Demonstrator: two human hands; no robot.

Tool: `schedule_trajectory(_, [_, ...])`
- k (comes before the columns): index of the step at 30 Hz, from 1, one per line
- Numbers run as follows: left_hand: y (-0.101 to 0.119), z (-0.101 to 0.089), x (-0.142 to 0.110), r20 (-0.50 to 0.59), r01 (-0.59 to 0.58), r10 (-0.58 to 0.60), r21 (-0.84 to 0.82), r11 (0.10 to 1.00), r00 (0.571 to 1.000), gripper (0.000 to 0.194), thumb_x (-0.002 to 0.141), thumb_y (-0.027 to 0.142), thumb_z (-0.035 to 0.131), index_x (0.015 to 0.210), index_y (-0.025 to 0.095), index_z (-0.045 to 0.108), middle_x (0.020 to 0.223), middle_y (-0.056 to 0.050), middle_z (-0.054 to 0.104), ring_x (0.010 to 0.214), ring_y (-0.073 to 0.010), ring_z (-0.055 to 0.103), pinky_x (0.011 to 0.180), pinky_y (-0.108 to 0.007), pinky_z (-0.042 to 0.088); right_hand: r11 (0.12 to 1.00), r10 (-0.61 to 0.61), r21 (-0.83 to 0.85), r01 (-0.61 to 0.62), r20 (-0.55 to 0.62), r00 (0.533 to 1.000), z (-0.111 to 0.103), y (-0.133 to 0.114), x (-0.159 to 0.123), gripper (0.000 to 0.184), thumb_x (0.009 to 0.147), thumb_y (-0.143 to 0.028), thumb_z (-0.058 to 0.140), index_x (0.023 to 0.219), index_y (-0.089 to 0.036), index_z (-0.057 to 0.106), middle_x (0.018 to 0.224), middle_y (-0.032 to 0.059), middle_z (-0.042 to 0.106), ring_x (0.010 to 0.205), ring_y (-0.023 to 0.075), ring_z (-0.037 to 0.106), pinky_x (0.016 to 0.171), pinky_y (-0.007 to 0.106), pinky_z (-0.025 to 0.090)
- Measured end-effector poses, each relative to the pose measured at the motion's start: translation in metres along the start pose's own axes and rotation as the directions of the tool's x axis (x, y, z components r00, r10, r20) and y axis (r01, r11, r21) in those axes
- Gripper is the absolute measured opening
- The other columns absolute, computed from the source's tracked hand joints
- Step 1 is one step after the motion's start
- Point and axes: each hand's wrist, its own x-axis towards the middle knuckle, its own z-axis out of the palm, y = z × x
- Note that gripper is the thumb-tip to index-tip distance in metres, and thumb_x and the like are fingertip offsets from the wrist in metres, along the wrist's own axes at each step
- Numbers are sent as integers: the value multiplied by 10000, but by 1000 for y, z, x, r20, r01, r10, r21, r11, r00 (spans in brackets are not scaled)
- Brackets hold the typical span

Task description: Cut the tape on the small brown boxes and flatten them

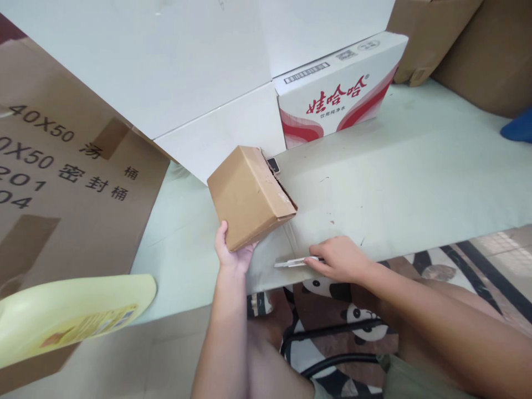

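Left hand (233, 256) holds carton (245, 194); right hand (338, 257), seemingly a cutter (294, 262).

My left hand (235, 254): fingers partly hidden by the box (245, 194). Handle of the cutter (293, 262) mostly covered by my right hand (341, 257). Dark thing (274, 164), frame centre: partly behind box, identity unclear. Bottle (78, 310), lower left: cut by edge, label blurred. Blue thing (520, 127), right edge: cut off, unidentified.

A white carton (332, 108) (red-lettered) stands on the table (407, 183); a yellow bottle (83, 307) shows at left.
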Motion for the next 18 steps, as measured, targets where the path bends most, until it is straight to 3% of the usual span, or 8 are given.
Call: schedule_trajectory(18, [0, 0, -1, 19, 2, -2, 7, 1000, 1000, 398, 715, 489, 713, 1017, 230, 698, 991, -67, 724, 860, -268, 679, 679, -394, 559, 1000, -8, -5, 9, 13, 1000, -3, 0, -1, 463, 1025, -468, 394, 867, -187, 726, 794, 98, 769, 708, 206, 673, 578, 308, 178])
